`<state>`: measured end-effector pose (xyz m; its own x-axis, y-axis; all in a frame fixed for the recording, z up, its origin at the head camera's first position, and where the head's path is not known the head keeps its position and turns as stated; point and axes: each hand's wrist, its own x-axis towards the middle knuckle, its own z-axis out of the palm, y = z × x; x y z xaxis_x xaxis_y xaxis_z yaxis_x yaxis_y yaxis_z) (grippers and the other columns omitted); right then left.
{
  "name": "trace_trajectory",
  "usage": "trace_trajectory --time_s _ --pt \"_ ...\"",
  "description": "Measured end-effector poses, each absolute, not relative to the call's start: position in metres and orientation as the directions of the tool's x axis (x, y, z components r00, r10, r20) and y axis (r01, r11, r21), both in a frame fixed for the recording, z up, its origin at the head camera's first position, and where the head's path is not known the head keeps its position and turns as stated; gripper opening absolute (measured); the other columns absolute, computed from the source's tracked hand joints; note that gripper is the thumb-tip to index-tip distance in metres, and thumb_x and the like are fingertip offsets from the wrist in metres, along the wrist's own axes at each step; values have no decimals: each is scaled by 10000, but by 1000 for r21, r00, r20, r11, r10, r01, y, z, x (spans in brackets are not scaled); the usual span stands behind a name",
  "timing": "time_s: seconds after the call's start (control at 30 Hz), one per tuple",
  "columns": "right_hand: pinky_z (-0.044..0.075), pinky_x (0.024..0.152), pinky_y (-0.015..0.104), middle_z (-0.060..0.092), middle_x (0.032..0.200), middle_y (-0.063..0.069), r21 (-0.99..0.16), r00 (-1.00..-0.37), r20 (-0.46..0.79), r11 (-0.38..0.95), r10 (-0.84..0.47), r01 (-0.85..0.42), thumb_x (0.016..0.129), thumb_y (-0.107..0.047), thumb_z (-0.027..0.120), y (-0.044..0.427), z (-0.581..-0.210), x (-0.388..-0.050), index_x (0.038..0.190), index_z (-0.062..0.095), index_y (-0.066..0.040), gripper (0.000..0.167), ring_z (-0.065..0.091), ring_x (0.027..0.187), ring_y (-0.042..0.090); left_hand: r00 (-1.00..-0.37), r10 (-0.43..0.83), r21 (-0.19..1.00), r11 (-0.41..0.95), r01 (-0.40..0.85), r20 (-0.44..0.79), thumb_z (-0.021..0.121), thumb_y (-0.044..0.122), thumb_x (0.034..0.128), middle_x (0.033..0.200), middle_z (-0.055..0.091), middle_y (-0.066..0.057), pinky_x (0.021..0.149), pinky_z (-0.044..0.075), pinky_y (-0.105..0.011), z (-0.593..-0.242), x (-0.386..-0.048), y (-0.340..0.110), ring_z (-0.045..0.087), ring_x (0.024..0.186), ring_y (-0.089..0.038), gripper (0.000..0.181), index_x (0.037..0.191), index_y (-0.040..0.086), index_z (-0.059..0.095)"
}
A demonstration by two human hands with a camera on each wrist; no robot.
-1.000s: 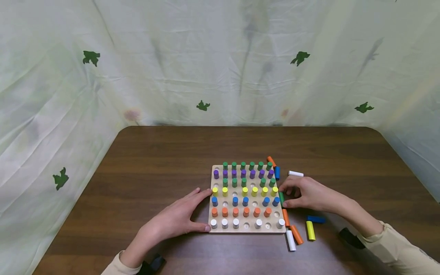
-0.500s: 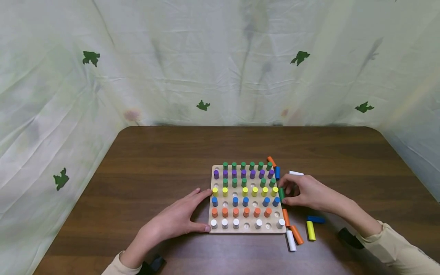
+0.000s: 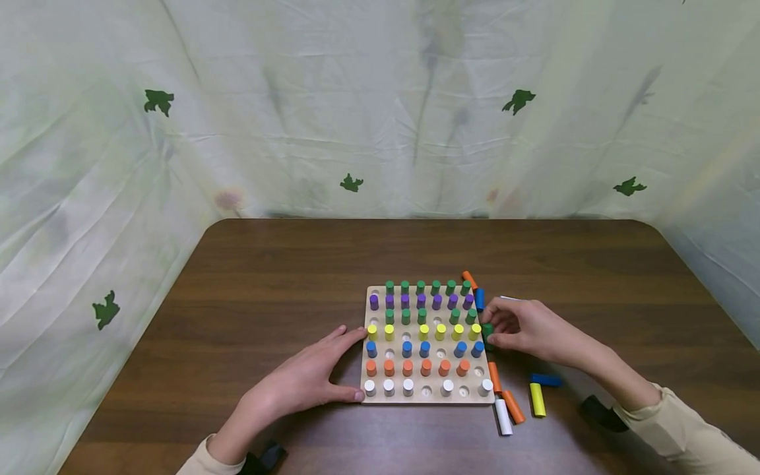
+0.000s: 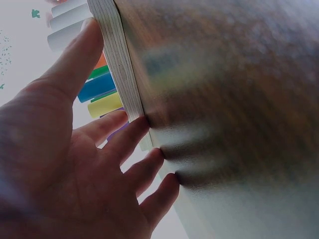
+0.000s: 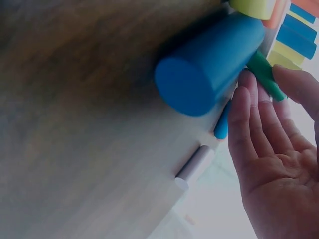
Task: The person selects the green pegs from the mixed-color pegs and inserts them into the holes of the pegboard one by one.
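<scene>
A light wooden pegboard (image 3: 437, 396) bears rows of upright white, orange, blue, yellow, green and purple pegs, with several bare holes. My left hand (image 3: 303, 376) rests at its left side, thumb and fingers spread. In the left wrist view, the fingertips (image 4: 141, 124) touch the board's edge and the table. Just off the board's right edge, my right hand (image 3: 528, 330) pinches a green peg (image 3: 487, 336) between thumb and fingers. That green peg (image 5: 266, 77) appears tilted in the right wrist view.
Loose pegs lie right of the board: an orange peg (image 3: 469, 280) and a blue peg (image 3: 480, 299) behind, a white peg (image 3: 502, 417), orange pegs (image 3: 513, 407), a yellow peg (image 3: 538, 400) and a blue peg (image 3: 546, 380) in front. Another white peg (image 5: 194, 167) lies partly behind my right hand.
The green peg, lying along the board's right edge before, has been picked up by my right hand and tipped. My left hand and the pegboard stay put.
</scene>
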<state>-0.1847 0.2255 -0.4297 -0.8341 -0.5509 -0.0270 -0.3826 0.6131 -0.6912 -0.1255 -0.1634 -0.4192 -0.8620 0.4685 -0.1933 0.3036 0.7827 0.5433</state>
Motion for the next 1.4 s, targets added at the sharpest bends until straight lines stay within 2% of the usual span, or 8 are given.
trace_trajectory --time_s 0.43,0.67,0.93,1.23,1.4 --pt "548 740 268 666 932 -70 -668 -858 31 628 -512 -399 875 -142 761 229 -418 -183 1001 637 -172 179 640 848 98 -863 465 534 789 303 -197 798 526 770 1553 361 -44 1093 312 -538 -420 -126 -163 221 1466 -276 924 1528 222 366" --pt "556 763 293 678 989 -55 -622 -861 82 649 -503 -438 881 -151 758 228 -407 -186 1092 673 -130 229 647 878 99 -863 465 532 790 304 -197 797 525 772 1555 357 -30 1091 316 -536 -420 -125 -164 219 1466 -268 927 1532 225 359" --pt "547 741 285 682 961 -101 -576 -834 141 641 -533 -507 879 -176 763 224 -393 -192 1082 712 -145 212 621 837 81 -860 470 548 780 301 -197 790 537 771 1558 337 -118 1083 310 -563 -417 -125 -163 242 1455 -311 926 1527 209 368" --pt "558 779 346 700 960 -104 -597 -807 188 587 -560 -546 854 -145 785 211 -381 -200 1091 740 -146 241 634 836 66 -862 461 528 796 295 -213 789 542 771 1561 336 -89 1090 319 -536 -419 -125 -164 232 1461 -283 926 1529 222 365" --pt "557 767 322 699 972 -89 -602 -809 197 583 -554 -546 845 -114 788 203 -378 -204 1088 739 -142 249 640 840 73 -862 459 526 798 294 -215 784 550 771 1565 330 -87 1089 318 -540 -420 -126 -164 228 1462 -284 929 1531 223 362"
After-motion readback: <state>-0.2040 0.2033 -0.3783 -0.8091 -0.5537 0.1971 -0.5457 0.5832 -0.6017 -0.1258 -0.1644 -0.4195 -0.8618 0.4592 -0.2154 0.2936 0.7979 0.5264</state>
